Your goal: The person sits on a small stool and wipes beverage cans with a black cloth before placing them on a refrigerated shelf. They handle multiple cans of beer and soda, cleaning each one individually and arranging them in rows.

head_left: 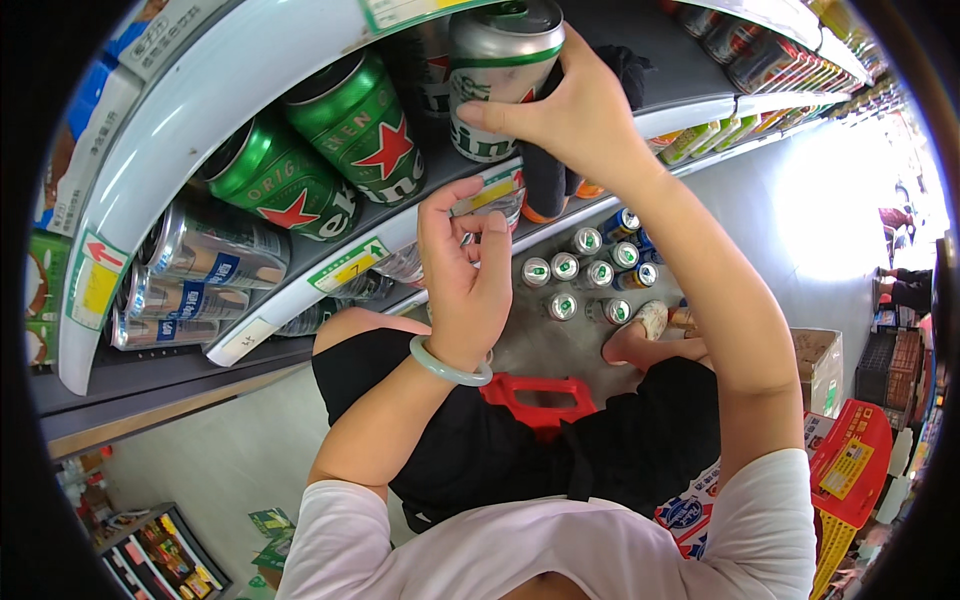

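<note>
My right hand (590, 125) is closed round a silver beer can (500, 110) with a green band, thumb across its front. The can stands upright at the front of the shelf (690, 60). Just below the shelf edge, my left hand (465, 265) is loosely curled with its fingers apart and nothing seen in it. A pale green bangle (450, 365) circles that wrist. To the left on the shelf are large green cans (360, 130) with red stars. Beside my right hand lies a dark cloth (625, 75); a dark grey thing (548, 180) I cannot identify hangs below.
Several silver-topped cans (598, 273) stand on the floor below the shelf. A red plastic stool (540, 395) shows between my legs. On the lower left shelf lie silver cans (195, 300). At right are a cardboard box (820, 370) and a red carton (850, 460).
</note>
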{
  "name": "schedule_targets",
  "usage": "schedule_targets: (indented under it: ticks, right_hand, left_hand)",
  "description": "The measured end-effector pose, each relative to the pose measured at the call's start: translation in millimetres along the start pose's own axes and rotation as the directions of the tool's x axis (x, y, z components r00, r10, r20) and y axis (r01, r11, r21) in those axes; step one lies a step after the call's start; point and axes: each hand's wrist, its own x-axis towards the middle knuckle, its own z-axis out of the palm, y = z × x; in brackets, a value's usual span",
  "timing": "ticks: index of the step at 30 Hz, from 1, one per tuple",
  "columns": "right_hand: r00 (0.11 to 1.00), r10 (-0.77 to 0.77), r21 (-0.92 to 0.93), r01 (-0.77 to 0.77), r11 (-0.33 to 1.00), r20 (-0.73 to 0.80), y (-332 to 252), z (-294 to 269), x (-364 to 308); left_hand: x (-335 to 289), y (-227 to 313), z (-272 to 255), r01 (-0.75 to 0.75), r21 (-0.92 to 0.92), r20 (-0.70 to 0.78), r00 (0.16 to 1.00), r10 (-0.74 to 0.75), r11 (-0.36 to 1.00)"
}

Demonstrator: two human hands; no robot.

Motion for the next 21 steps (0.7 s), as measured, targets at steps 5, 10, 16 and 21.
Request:
schedule_targets:
  ticks: [5, 10, 16, 21]
  right_hand:
    - [0.995, 0.072, -0.046, -0.069, 0.997, 0.068, -19.8, 4.1, 15.5]
    - [0.993, -0.046, -0.04, 0.051, 0.998, 0.105, -9.8, 5.0, 17.2]
    - [0.989, -0.114, 0.01, 0.114, 0.993, 0.09, 13.6, 10.6, 14.0]
    - [0.97, 0.128, 0.024, -0.126, 0.992, -0.205, 1.4, -13.7, 6.1]
  left_hand:
    - [3.3, -5.3, -6.4, 0.059, 0.018, -0.015, 0.998, -0.059, 0.998]
    - [6.7, -11.6, -3.6, 0.034, 0.09, 0.007, 0.999, -0.035, 0.995]
    - [8.5, -17.4, 2.4, 0.072, 0.081, -0.007, 0.997, -0.072, 0.994]
    - [13.1, -14.5, 1.2, 0.028, 0.163, -0.074, 0.997, -0.016, 0.986]
